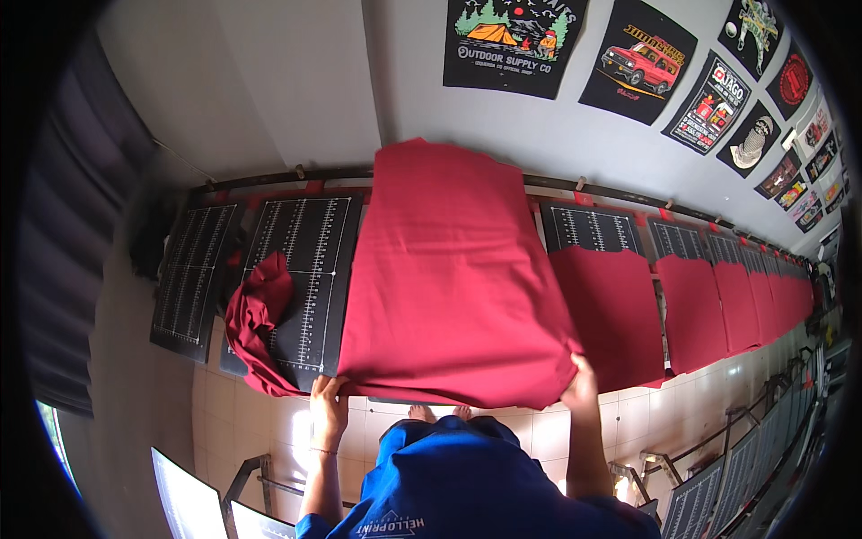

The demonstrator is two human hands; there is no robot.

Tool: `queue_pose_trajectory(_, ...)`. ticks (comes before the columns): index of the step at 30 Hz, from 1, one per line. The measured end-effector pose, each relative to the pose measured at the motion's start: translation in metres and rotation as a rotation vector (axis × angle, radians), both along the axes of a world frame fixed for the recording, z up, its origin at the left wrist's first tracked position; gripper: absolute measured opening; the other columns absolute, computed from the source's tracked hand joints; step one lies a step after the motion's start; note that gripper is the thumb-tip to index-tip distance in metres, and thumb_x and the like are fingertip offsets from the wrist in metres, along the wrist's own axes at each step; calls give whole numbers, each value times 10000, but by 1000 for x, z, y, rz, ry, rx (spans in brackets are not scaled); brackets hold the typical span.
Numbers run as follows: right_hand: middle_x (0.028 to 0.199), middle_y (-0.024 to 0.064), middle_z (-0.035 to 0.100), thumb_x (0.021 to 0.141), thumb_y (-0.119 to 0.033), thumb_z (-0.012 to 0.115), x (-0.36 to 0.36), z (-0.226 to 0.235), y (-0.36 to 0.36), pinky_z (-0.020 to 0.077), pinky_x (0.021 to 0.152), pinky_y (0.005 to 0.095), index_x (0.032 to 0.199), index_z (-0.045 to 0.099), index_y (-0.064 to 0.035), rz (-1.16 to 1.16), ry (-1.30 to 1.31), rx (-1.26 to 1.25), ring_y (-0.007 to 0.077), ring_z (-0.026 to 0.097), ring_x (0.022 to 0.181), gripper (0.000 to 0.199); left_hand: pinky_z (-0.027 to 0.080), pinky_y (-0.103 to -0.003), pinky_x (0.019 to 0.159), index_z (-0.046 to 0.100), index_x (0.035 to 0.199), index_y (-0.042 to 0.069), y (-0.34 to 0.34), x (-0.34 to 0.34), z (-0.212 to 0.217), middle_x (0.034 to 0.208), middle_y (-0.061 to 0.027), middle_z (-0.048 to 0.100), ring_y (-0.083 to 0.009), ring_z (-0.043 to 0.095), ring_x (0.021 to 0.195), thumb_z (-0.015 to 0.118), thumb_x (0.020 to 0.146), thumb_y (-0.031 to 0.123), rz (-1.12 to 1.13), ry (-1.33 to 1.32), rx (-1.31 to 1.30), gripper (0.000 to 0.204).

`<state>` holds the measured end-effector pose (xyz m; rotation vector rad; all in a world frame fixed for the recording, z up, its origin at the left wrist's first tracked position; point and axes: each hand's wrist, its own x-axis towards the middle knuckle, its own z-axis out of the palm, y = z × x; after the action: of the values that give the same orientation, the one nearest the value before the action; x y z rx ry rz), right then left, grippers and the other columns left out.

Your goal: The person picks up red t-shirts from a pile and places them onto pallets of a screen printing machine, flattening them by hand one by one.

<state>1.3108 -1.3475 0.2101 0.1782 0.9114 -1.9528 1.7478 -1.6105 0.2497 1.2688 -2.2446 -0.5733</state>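
A large red fabric panel [449, 287] is spread over a black board, hiding nearly all of it, and its far end reaches past the rail toward the wall. My left hand [329, 404] pinches the panel's near left corner. The near right corner is gripped by my right hand [581, 384], fingers closed on the cloth. Between the two hands the near edge droops slightly. Just left of the panel, a crumpled red cloth [259, 319] lies on a black board with white ruler marks [310, 269], partly hanging over its near edge.
Another marked board [193, 269] stands at far left, beside a dark curtain [76, 225]. To the right, several boards carry red panels [611, 314] in a row. A rail [628, 199] runs behind them. Printed posters [637, 63] hang on the wall. More boards [691, 494] stand behind me.
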Motion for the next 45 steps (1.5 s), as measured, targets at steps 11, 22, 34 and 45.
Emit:
queue_pose_trajectory(11,1231,120,673,1018,-319,548,41,-45,39,511,960,386,1286,576,26,494,346,490,238,662,1102,438,374,-469,1137,321,1541,11,12,39,-140,1503,-279,424,-458,406,1387,627,972,345,-150,45,409,727)
queue_pose_trajectory(22,1095,75,676,958,-243,628,47,-169,107,516,861,355,1232,642,-3,352,403,823,185,639,999,365,503,-307,870,619,1266,6,26,52,-183,1153,-74,679,-155,640,1023,542,1043,303,247,512,1154,379)
queue_pose_trajectory(34,941,-15,628,953,-292,641,88,-140,155,454,799,335,1083,659,-110,397,329,986,119,582,913,225,418,-282,642,588,834,123,93,123,-239,763,32,549,-85,511,748,659,987,292,448,410,1029,239)
queue_pose_trajectory(45,1148,151,674,993,-122,613,95,-62,42,520,902,344,1242,626,-14,217,1105,1194,236,648,1056,271,491,-426,671,596,876,8,33,29,-137,809,-179,636,-344,625,732,597,948,90,192,-41,503,109)
